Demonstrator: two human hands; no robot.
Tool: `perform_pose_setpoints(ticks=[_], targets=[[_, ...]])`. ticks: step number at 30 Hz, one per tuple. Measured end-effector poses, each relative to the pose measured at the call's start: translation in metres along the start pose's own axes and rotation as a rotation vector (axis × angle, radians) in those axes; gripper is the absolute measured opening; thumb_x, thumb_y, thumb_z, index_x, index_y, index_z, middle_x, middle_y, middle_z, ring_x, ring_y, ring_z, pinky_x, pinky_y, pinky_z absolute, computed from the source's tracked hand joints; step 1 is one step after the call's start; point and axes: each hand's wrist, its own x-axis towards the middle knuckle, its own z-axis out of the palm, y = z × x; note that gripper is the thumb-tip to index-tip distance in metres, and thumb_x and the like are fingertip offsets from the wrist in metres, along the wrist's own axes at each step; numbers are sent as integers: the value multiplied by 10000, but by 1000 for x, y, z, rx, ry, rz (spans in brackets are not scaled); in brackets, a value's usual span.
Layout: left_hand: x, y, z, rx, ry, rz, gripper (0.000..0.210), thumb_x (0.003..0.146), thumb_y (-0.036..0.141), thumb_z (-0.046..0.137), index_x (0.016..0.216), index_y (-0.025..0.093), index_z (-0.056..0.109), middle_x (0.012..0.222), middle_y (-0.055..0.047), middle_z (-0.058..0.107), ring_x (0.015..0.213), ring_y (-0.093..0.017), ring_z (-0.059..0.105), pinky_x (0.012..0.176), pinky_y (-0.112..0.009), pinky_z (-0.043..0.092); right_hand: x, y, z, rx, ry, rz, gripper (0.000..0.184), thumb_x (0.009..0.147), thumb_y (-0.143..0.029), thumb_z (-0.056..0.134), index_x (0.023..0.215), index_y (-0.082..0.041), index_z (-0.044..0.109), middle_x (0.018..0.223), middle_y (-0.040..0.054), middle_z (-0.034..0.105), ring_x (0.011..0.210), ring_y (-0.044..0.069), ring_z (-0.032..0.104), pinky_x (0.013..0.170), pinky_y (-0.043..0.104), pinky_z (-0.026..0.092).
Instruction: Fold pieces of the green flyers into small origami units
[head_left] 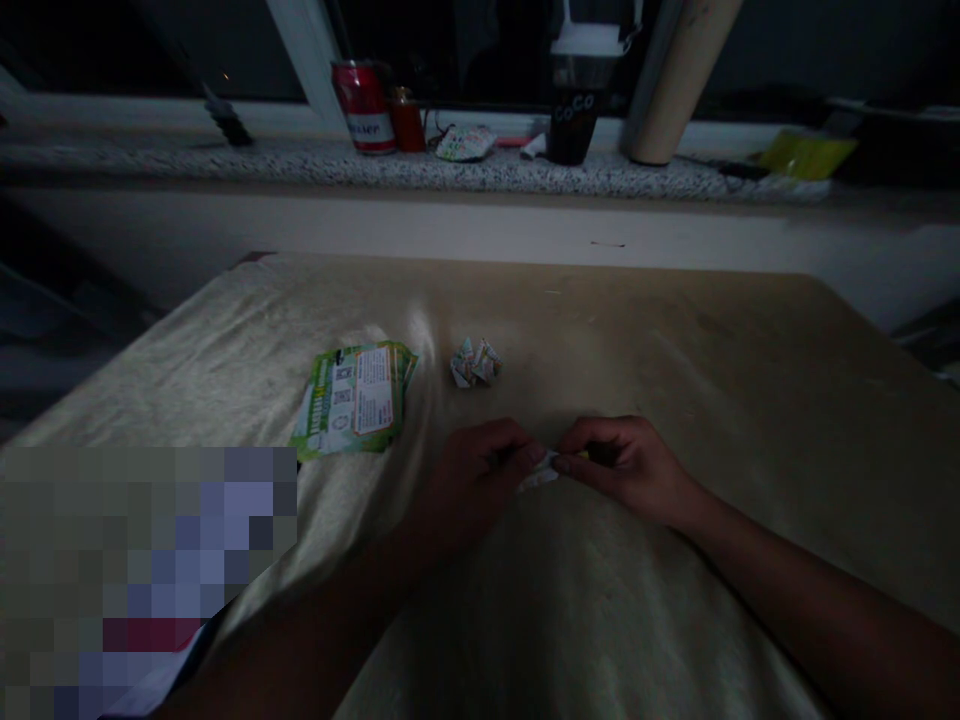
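Note:
Low over the cloth-covered table, my left hand (480, 465) pinches a small piece of pale printed paper (538, 474) between thumb and fingers. My right hand (634, 465) is closed on the other end of the same paper, and a tiny yellow bit shows at its fingertips. The fingers hide most of the paper, so its full shape cannot be made out. Just beyond my hands lie folded pieces of patterned paper (476, 363). To the left of these rests a stack of green printed packets (352, 400), lying flat.
On the speckled windowsill (292, 160) stand a red can (364, 108), a red lighter-like object (406, 120), a dark lidded cup (574, 105) and a cardboard tube (686, 80). A crumpled patterned paper (465, 143) and a yellow packet (806, 155) lie there too. Blurred blocks cover the lower left.

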Motion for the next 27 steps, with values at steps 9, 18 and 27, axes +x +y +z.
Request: perform_pose_setpoints(ticks=[9, 18, 27], targets=[[2, 3, 1, 4, -8, -110, 209, 853, 360, 674, 811, 159, 717, 690, 12, 628, 644, -132, 548, 577, -239, 380, 1, -1, 2, -15, 19, 35, 221, 831, -371, 732, 788, -154, 732, 660, 3, 623, 560, 97, 470, 512, 232, 364], [1, 2, 1, 8, 53, -110, 185, 830, 361, 708, 815, 177, 722, 676, 20, 629, 611, -125, 546, 546, -227, 383, -1, -4, 1, 0, 53, 2, 188, 840, -302, 700, 746, -140, 683, 569, -49, 490, 501, 70, 377, 471, 215, 307], [-1, 3, 1, 237, 29, 192, 177, 904, 284, 639, 789, 179, 722, 718, 7, 645, 662, -126, 581, 633, -250, 417, 2, -3, -2, -17, 64, 12, 172, 825, -300, 733, 739, -152, 722, 629, -3, 653, 561, 97, 540, 540, 222, 429]])
